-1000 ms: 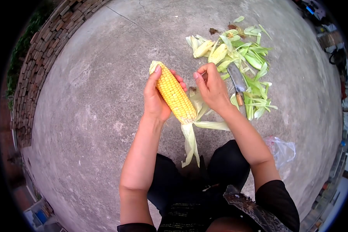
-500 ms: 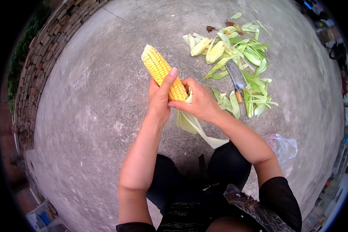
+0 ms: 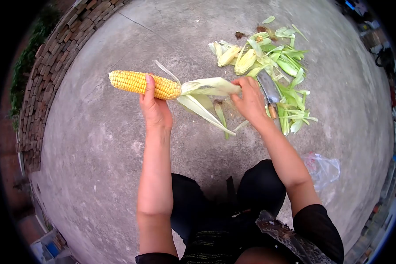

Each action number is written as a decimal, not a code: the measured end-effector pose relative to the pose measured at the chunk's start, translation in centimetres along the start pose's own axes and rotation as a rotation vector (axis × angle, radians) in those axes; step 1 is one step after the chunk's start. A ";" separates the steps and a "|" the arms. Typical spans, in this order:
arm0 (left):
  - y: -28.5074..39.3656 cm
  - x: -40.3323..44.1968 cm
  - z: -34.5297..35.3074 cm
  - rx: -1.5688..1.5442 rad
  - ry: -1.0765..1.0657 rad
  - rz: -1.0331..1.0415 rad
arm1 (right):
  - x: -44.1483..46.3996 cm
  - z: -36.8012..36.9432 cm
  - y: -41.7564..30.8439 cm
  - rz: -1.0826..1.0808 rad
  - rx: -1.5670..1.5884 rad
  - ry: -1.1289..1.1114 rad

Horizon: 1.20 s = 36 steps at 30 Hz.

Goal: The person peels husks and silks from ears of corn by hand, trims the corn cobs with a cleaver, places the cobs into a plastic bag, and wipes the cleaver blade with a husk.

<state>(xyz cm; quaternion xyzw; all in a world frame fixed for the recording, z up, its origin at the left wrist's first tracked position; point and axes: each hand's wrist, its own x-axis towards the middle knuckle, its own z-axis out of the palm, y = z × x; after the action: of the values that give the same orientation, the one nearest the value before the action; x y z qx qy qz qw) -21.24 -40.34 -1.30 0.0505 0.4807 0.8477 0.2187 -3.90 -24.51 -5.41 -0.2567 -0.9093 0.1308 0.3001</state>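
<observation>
A yellow corn cob (image 3: 130,81) lies almost level in my left hand (image 3: 155,105), whose thumb rests across the kernels. Pale husk leaves (image 3: 211,86) stretch to the right from the base of the cob. Their far end is pinched in my right hand (image 3: 249,97). More husk strips hang below, and a thin one sticks up by the cob's base. Just right of my right hand, a cleaver (image 3: 269,86) with a wooden handle lies on the ground, partly hidden by that hand.
Small pale cobs (image 3: 245,61) and a pile of green husks (image 3: 290,61) lie at the upper right of the concrete ground (image 3: 97,145). A clear plastic bag (image 3: 323,170) is near my right forearm. Stacked bricks (image 3: 39,75) line the left edge.
The cob has swung from upright-slanting to nearly level and moved left with my left hand. My right hand has moved from the cob's base to the right, drawing husk leaves out straight.
</observation>
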 end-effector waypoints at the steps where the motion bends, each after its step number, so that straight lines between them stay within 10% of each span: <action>1: 0.5 -0.1 0.0 -0.122 0.038 -0.034 | 0.5 -1.1 -0.5 0.039 -0.121 0.061; 6: 0.9 0.3 -0.7 -0.604 0.103 -0.224 | 1.6 -3.6 -2.7 0.506 0.645 0.108; 13: -0.6 0.0 -0.2 -0.576 0.007 -0.333 | 1.7 -6.0 -6.6 -0.061 0.545 0.278; 15: -0.8 -0.3 -0.1 -0.573 0.017 -0.343 | 2.0 -6.0 -7.7 0.083 1.011 0.044; 18: -1.5 -0.6 -0.1 -0.583 -0.019 -0.348 | 1.6 -5.8 -8.3 0.021 0.765 -0.298; 22: -2.2 -1.7 0.9 -0.533 -0.017 -0.390 | 2.5 -5.2 -8.0 -0.197 0.312 -0.037; 27: -2.2 -2.5 1.3 -0.372 0.080 -0.469 | 2.2 -3.3 -9.1 -0.366 0.627 0.049; 29: -2.1 -3.3 2.2 -0.346 0.082 -0.446 | 2.2 -3.5 -9.9 0.347 1.210 -0.162; 32: -1.9 -3.8 2.5 -0.360 0.063 -0.469 | 3.2 -3.2 -11.3 0.700 1.822 -0.035; 34: -1.4 -3.7 1.6 -0.400 -0.459 -0.474 | 2.9 -3.0 -11.4 0.764 1.750 -0.114; 35: -1.1 -4.4 3.2 -0.204 -0.004 -0.465 | 2.8 -3.0 -11.3 0.828 1.685 -0.214; 36: -1.3 -4.1 2.7 -0.200 -0.006 -0.469 | 2.6 -3.0 -11.0 0.832 1.687 -0.209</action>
<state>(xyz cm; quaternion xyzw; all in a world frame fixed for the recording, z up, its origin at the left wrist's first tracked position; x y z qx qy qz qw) -16.38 -39.38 -0.44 -0.0819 0.3923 0.8170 0.4146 -8.08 -31.98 2.52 -0.2458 -0.3726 0.8640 0.2331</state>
